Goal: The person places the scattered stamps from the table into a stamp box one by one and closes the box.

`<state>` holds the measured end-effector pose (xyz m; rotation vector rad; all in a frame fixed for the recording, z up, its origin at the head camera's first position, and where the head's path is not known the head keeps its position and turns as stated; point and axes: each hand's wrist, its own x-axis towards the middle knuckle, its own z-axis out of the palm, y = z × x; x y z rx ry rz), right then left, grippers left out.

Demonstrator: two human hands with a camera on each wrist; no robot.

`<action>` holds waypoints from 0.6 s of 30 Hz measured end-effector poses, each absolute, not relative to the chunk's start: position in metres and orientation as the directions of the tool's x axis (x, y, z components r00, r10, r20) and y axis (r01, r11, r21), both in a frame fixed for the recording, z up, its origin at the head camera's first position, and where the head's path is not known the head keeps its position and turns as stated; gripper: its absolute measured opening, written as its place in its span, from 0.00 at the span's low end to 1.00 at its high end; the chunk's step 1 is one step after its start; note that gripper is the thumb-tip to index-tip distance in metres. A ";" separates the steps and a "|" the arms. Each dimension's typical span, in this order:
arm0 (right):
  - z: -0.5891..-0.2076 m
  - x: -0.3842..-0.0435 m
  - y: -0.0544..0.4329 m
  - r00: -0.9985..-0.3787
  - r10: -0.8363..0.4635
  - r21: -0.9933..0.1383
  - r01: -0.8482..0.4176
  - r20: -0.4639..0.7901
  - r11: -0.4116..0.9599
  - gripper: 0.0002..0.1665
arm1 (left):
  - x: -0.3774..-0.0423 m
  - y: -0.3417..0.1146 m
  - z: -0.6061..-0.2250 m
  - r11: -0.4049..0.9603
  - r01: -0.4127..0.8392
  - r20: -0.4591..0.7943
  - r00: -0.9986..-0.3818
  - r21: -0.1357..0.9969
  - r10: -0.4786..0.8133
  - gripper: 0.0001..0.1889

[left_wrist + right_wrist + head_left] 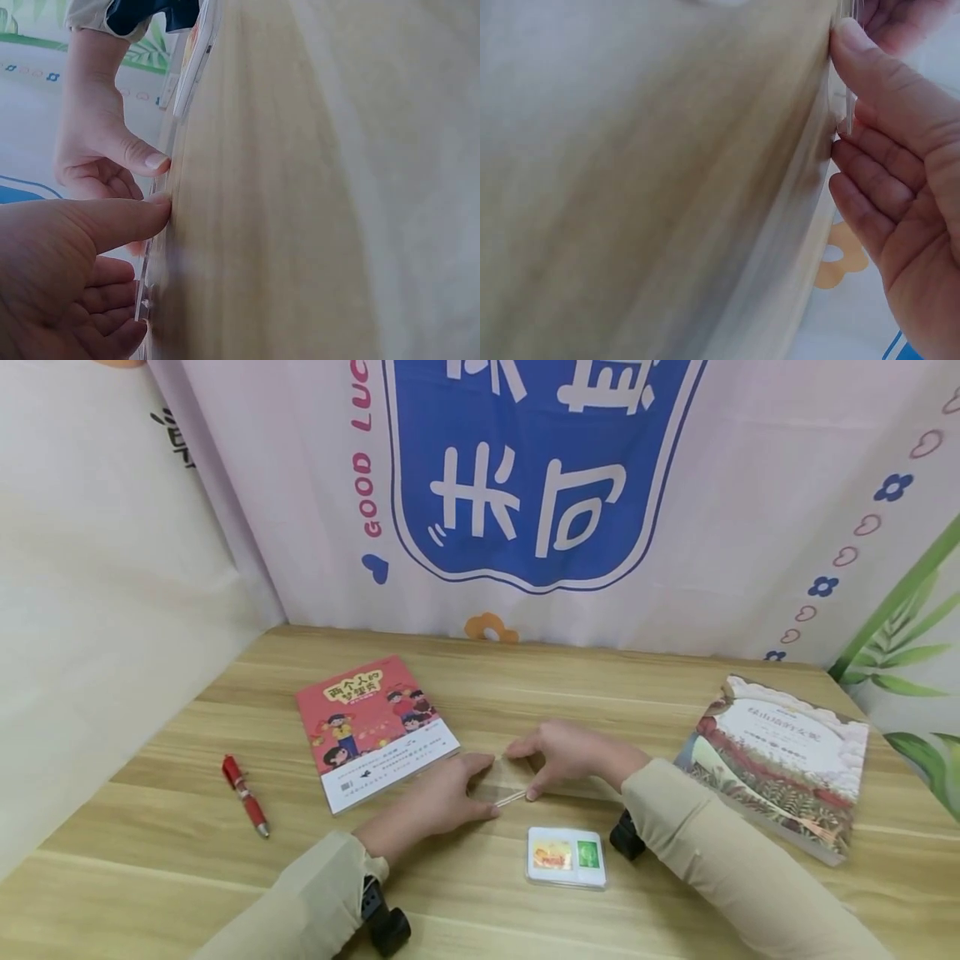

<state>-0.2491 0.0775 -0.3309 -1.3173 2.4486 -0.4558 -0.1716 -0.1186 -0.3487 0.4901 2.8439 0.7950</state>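
Between my two hands, close over the table, lies a thin clear plastic case [501, 782], seen edge-on in both wrist views. My left hand [442, 795] grips its left side, the thumb on the near edge and the fingers toward the far edge. On the opposite side my right hand [566, 755] holds it the same way, with thumb [881, 71] and fingertips at the edges. Just nearer to me, a flat white case [566, 857] with a gold picture and a green one rests on the tabletop.
A red book [375, 727] lies behind my left hand, and a red pen [245, 795] is farther left. To the right, another illustrated book [780, 760] sits by my right forearm. A printed cloth [735, 527] hangs along the back of the wooden table [585, 668].
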 end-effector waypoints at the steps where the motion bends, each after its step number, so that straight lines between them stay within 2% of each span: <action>1: -0.331 -0.250 0.078 -0.523 -0.843 -0.424 -0.740 -0.126 0.522 0.36 | -0.172 -0.118 -0.348 0.806 0.263 -0.057 -0.938 0.530 0.343 0.35; 11: -0.332 -0.251 0.087 -0.542 -0.836 -0.408 -0.746 -0.087 0.526 0.37 | -0.175 -0.116 -0.345 0.804 0.286 -0.031 -0.935 0.521 0.352 0.34; 18: -0.332 -0.247 0.098 -0.571 -0.820 -0.466 -0.717 -0.036 0.519 0.37 | -0.175 -0.115 -0.343 0.768 0.308 -0.008 -0.926 0.561 0.377 0.35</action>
